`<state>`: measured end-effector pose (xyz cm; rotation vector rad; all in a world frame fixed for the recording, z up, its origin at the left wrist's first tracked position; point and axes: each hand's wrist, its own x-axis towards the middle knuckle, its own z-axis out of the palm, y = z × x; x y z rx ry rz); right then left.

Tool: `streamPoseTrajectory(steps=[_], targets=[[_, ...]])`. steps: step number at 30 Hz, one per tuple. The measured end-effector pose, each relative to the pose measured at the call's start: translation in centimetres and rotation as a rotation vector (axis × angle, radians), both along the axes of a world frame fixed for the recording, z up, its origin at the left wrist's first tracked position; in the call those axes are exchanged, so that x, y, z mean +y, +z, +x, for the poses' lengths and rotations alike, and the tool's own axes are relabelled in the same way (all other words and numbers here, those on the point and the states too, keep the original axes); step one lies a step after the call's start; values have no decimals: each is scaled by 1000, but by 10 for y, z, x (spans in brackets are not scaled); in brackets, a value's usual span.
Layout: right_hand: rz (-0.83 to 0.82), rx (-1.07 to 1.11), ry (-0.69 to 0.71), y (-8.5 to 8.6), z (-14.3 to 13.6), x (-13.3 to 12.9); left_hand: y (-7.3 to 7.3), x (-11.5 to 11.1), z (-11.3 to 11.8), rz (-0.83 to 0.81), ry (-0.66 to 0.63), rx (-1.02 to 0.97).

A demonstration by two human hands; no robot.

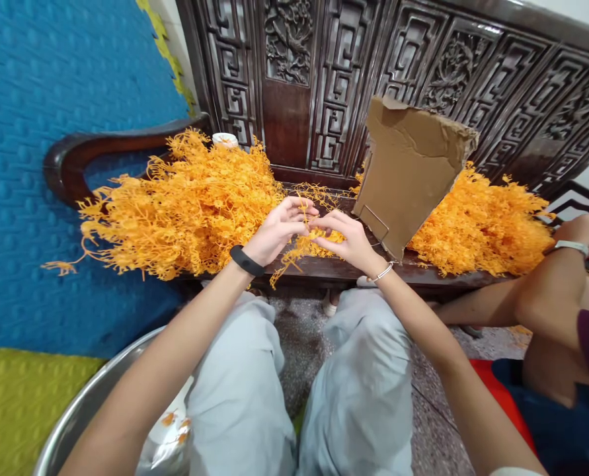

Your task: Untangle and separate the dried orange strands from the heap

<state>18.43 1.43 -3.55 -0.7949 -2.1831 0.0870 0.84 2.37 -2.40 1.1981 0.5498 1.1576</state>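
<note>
My left hand, with a black band at its wrist, has its fingers closed on a thin orange plastic sprig that stands up between the fingertips. Facing it, my right hand pinches close to the lower end of that sprig; its fingertips nearly meet those of the left. Below both hands a few loose orange sprigs lie on the dark wooden bench. A big heap of orange sprigs rises left of my left hand.
A cardboard piece stands upright, a bent wire at its foot. Behind it lies another orange heap. At right sits a co-worker, whose arm shows. A metal basin is at lower left, a carved backrest behind.
</note>
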Motion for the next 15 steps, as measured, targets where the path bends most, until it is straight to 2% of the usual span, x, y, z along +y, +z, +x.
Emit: streamPoseTrajectory(steps=[2,6,15], targets=[[-20,-8,-16,-1,-2,-2,-1,0,-1,29,-36,38],[-107,110,-25,0,-8,-9,-3,0,-3,60,-58,94],[-512,493,95,4,-16,-15,-4,-4,-4,133,-118,391]])
